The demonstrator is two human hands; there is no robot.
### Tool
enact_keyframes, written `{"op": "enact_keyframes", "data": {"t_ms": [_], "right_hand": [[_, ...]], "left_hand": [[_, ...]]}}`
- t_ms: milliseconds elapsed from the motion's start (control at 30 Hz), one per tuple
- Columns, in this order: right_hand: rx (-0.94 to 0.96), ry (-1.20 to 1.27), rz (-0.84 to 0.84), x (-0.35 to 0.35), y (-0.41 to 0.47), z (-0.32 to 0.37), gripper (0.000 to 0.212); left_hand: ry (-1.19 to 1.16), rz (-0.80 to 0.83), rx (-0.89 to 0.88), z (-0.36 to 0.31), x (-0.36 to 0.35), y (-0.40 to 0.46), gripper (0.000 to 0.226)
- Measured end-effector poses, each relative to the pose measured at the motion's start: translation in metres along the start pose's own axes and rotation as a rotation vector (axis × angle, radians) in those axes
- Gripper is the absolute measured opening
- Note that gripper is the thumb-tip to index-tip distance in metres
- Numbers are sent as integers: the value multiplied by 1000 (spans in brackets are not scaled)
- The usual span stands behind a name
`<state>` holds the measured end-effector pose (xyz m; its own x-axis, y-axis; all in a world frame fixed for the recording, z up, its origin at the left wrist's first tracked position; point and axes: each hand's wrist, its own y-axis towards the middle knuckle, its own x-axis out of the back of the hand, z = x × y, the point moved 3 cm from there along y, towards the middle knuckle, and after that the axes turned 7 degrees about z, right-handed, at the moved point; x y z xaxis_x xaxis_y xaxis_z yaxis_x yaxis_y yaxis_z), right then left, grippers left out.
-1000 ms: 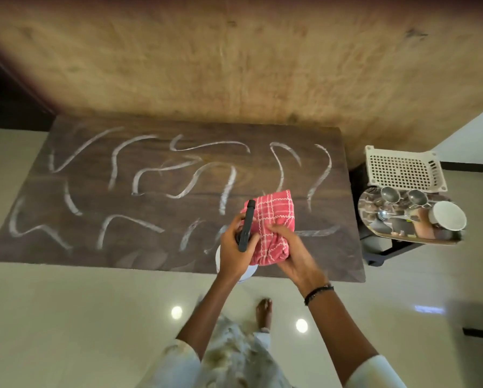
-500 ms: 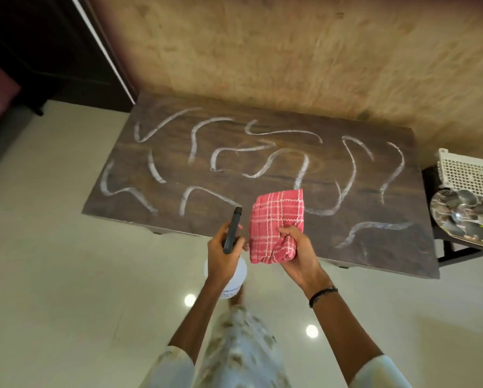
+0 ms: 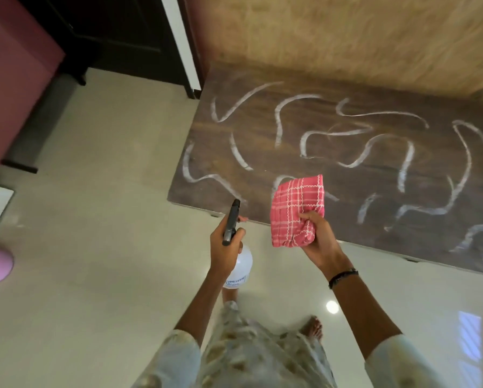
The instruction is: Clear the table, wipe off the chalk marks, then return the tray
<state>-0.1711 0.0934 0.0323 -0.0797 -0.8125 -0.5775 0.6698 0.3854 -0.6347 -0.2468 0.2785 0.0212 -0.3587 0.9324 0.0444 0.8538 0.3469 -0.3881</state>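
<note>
Tabletop [image 3: 346, 191]: dark wood slab against the wall, rigid and flat, bare of objects in this view; it looks able to take firm wiping pressure without shifting, though its right end runs out of frame.
Chalk marks [image 3: 355, 161]: white curling strokes across nearly the whole surface; dry and powdery by the look, likely to smear before they lift, so moisture first seems sensible.
Cloth [image 3: 297, 210]: red checked, folded into a thick pad, held in the air over the near edge of the tabletop; soft, light, limp. Best held flat under the palm so the folds stay together.
Spray bottle [image 3: 238, 266]: white translucent body with a dark nozzle pointing toward the near left corner; light plastic, possibly slick if wet, taken best around the neck with a finger on the trigger.
Right hand [image 3: 318, 239]: grip clamped on the cloth's lower corner.
Left hand [image 3: 224, 245]: grip wrapped around the bottle's neck.
Tray: not in view.
</note>
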Motion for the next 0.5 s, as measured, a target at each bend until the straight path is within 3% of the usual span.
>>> {"op": "enact_keyframes", "data": {"t_ms": [133, 367, 500], "right_hand": [[-1, -33, -50, -38, 37, -33, 42], [-13, -175, -111, -62, 81, -68, 48], [-34, -221, -139, -63, 100, -79, 47]], "left_hand": [[55, 41, -45, 14, 52, 22, 18], [57, -38, 100, 56, 98, 62, 9], [90, -110, 113, 81, 109, 83, 21]]}}
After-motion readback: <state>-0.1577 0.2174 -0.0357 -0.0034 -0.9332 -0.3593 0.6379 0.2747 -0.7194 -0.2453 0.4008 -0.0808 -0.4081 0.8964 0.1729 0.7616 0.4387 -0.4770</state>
